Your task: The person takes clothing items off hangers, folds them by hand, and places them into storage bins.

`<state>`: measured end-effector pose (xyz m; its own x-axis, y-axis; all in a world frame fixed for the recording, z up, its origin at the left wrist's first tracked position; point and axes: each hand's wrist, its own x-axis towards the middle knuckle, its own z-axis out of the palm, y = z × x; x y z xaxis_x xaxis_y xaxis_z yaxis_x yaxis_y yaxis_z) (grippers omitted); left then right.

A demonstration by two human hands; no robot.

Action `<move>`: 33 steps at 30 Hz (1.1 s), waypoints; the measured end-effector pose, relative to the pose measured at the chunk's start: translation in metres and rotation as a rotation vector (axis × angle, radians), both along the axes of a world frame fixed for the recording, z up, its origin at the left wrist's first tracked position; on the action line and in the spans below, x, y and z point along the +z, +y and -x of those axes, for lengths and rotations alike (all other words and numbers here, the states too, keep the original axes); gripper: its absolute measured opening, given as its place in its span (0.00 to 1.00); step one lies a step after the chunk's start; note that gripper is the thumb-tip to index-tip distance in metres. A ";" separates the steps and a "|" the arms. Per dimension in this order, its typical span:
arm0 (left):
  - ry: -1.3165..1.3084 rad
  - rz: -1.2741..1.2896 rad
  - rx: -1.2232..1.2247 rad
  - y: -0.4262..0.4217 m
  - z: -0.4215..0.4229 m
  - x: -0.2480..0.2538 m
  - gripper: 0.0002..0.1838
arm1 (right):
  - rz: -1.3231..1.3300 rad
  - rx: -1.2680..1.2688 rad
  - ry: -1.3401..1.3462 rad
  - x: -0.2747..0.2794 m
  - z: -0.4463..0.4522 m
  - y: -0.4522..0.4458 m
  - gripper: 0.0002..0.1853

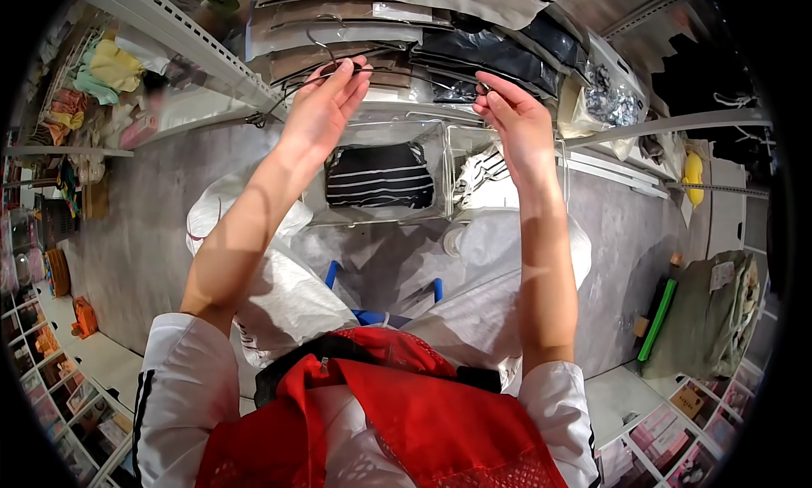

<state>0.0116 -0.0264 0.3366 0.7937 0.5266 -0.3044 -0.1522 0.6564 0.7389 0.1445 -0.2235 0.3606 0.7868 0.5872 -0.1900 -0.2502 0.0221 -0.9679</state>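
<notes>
Partly, left fingers [340, 76] and right fingers [501, 84] hide the dark hanger [391, 70] they pinch.

A single camera on the person's head gives the whole view, facing forward and steeply down over the red vest [457, 403] at the bottom edge. It looks from just above the lap, so the forearms [241, 234] rise from the lower sides and the left hand [330, 103] and right hand [518, 124] fall in the upper middle, at close range. Packed garments [334, 40] fill the top, beyond the hands. The very wide lens bends the outer shelving [182, 31] and takes in the floor [139, 226] around the legs [292, 289].
</notes>
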 end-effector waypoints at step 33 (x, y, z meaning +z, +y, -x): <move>0.043 -0.122 -0.042 0.010 0.004 0.004 0.10 | 0.247 0.224 -0.712 -0.011 0.005 0.007 0.12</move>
<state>0.0071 -0.0168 0.3402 0.8036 0.5282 -0.2743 -0.0925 0.5662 0.8191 0.1393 -0.2169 0.3498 0.6360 0.7528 0.1697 0.4592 -0.1924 -0.8672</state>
